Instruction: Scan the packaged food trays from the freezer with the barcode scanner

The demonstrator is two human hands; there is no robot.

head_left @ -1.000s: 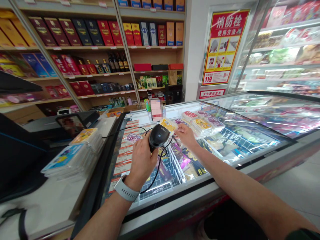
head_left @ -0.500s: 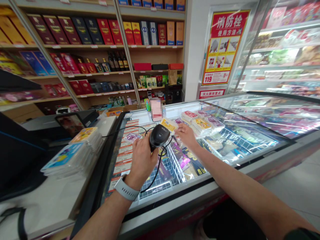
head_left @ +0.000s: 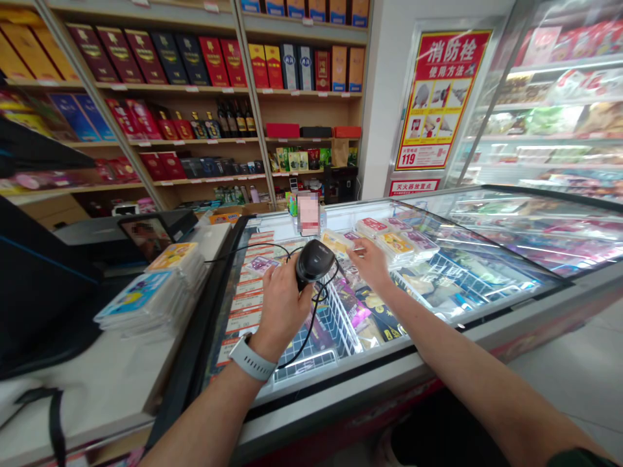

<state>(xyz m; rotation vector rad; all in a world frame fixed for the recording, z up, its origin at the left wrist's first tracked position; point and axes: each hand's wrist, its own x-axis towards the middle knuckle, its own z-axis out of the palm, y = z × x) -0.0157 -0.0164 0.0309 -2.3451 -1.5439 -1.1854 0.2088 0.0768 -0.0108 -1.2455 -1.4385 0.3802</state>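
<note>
A black barcode scanner with a coiled cable is gripped in my left hand, its head turned away from me over the freezer's glass lid. To its right, my right hand pinches the edge of a flat clear pack with a yellow label, just past the scanner's head. Behind and right of that hand, several similar packs with red, yellow and purple labels are stacked on the glass. One purple-labelled pack lies by itself on the glass left of the scanner.
The glass-topped chest freezer stretches right, with wire baskets inside. On the left counter are stacked clear packs with blue and yellow labels beside a black monitor. Shelves of boxes stand behind.
The pack in my right hand has moved slightly right, away from the scanner, and its face looks more tilted. My left hand keeps hold of the scanner. The whole view has shifted a little.
</note>
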